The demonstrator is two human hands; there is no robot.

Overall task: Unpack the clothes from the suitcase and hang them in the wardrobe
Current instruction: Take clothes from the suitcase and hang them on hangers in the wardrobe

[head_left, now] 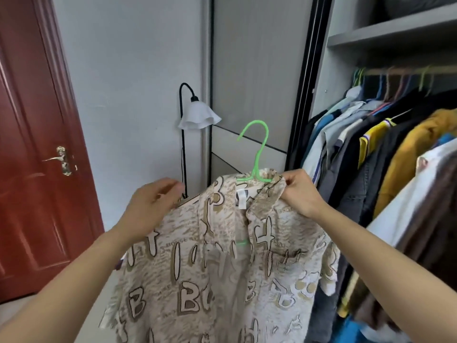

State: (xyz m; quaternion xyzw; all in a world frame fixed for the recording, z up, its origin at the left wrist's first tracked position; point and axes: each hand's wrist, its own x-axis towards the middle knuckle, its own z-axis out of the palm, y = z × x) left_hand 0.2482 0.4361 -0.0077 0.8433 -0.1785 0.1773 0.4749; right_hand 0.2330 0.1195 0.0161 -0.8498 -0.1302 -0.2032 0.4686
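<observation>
While it hangs on a thin green plastic hanger [257, 149], the beige shirt printed with brown letters [222, 280] is held up just left of the open grey wardrobe [371, 38] | left hand [150, 204] grips its shoulder | right hand [300, 193] pinches the collar by the hanger | hung garments [395, 149] fill the rail | white-shaded black floor lamp [199, 117] and dark red door [32, 144] behind

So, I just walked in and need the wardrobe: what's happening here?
A person holds a beige printed shirt on a green hanger before the open wardrobe. The left hand grips one shoulder; the right hand pinches the collar. The hanger is not yet on the rail, where other clothes hang.
</observation>
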